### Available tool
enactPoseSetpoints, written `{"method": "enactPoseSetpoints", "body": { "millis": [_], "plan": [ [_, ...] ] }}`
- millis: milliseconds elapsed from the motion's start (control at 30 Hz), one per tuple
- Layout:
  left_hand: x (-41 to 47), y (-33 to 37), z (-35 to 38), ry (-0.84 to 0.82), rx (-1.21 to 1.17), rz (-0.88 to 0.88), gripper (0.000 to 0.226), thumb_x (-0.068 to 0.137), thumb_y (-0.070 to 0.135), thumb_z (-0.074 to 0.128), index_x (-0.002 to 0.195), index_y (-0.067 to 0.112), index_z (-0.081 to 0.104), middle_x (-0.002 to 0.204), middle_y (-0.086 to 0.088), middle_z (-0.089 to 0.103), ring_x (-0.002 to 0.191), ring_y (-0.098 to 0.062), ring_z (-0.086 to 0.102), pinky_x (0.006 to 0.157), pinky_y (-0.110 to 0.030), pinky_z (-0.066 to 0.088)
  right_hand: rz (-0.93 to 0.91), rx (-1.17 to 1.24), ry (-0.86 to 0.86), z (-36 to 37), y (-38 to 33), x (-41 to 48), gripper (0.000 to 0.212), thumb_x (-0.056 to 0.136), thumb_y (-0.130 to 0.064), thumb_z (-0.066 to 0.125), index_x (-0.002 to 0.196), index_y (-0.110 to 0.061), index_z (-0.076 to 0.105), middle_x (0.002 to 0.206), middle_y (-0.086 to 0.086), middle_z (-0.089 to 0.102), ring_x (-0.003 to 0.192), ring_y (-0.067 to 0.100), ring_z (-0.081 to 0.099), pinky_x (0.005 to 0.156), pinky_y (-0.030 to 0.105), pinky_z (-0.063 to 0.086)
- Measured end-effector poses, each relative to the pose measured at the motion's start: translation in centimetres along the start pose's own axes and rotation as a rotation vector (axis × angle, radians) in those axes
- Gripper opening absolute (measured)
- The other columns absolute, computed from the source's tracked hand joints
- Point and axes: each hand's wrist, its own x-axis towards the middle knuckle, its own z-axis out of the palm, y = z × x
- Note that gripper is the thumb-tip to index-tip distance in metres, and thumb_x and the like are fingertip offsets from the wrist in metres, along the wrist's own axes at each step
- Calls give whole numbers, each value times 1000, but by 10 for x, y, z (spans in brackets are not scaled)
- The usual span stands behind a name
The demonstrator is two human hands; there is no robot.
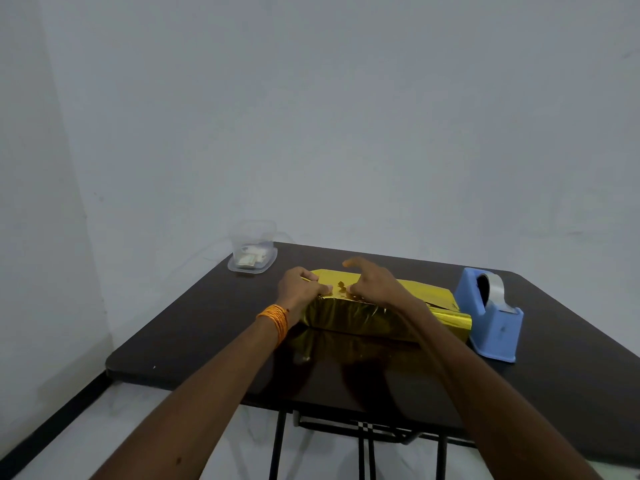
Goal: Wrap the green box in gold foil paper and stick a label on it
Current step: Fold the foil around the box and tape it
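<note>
A clear tub (252, 258) sits at the far left corner of the dark table (194, 334), beyond the left fingers. The left hand (299, 287), orange threads (275, 320) at its wrist, curls its fingers down and pinches the gold foil (346, 317) at the top near edge. The foil covers the box, which lies under and between both hands. Just beside it, the right hand (375, 284) pinches the same crumpled fold with bent fingers, one finger lifted. A blue tape dispenser (491, 320) stands right of the right fingers, touching the foil's end.
</note>
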Motion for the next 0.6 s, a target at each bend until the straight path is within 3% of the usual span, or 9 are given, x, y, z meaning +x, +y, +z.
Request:
{"method": "enactPoseSetpoints", "body": {
  "millis": [33,100,267,400,500,600],
  "plan": [
    [1,0,1,1,4,-11,34,74,14,84,102,8,65,101,1,58,101,-17,54,78,-28,44,6,13,12,0,1,-1,54,90,-14,65,141,-22,48,114,8,61,74,7,55,61,22,40],
    [4,-1,3,17,17,-17,29,76,13,82,99,9,65,102,0,61,102,-20,56,80,-30,45,19,21,40,4,2,-2,49,91,-13,62,137,-21,50,116,7,63,73,8,55,61,23,41],
    [3,2,6,39,24,-8,17,84,9,69,100,4,64,89,2,63,95,-17,59,66,-27,41,-6,39,121,13,0,-5,55,88,-37,71,136,-19,52,132,2,61,102,22,62,78,27,39],
    [3,3,3,31,51,-20,21,79,8,73,98,5,64,97,-3,63,97,-19,56,74,-31,41,-7,70,169,15,1,-6,44,88,-20,71,129,-21,55,119,4,69,81,13,61,63,21,41],
    [4,3,3,35,62,0,20,76,8,73,94,4,65,97,-5,62,92,-19,55,70,-31,42,31,113,184,12,2,-10,44,87,-7,67,128,-18,56,111,5,68,73,8,57,55,13,36],
    [3,1,2,56,120,53,9,79,10,67,86,6,65,91,-5,63,91,-22,58,72,-36,47,40,143,211,14,2,-12,40,88,-11,65,126,-16,57,107,5,69,69,5,57,57,19,39]
  ]
}}
